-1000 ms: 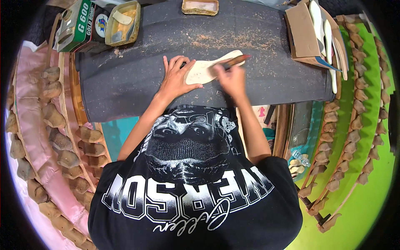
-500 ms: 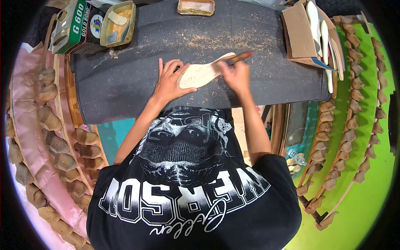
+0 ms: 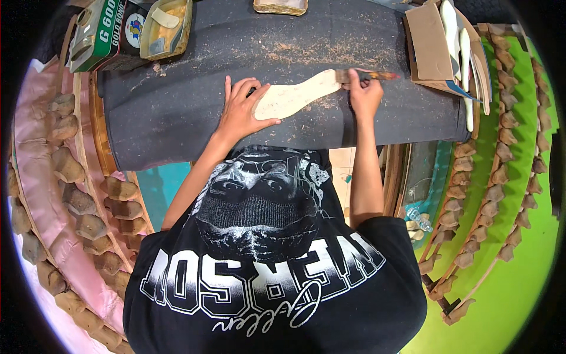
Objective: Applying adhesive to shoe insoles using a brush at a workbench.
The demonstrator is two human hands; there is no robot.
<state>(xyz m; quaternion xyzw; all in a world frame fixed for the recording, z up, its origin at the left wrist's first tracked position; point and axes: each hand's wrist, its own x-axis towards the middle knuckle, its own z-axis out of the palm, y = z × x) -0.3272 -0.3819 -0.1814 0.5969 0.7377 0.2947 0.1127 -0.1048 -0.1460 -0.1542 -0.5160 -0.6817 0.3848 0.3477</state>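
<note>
A pale cream, foot-shaped insole (image 3: 298, 94) lies slantwise over the dark cloth on the table, its narrower end pointing away to the right. My left hand (image 3: 239, 105) grips the near-left wide end, thumb along the near edge and fingers over the far side. A small dark thing shows beside those fingers, too little of it to name. In my right hand (image 3: 365, 97) is a flat paintbrush (image 3: 380, 75) with a dark and reddish-yellow handle. Its brown bristles touch or hang just over the insole's far-right tip; contact cannot be told.
Shavings (image 3: 300, 53) litter the dark cloth (image 3: 224, 35). Far left stand a green-and-black can (image 3: 103, 38) and an open tin (image 3: 186, 32) with a pale scraper. Another tin (image 3: 280, 6) sits at the far edge. A cardboard box (image 3: 427, 50) holds white soles. Wooden lasts (image 3: 91, 227) line racks on both sides.
My right hand has moved the paintbrush rightward, from over the insole's middle to its far-right tip. My left hand keeps its hold, and the insole stays almost in place.
</note>
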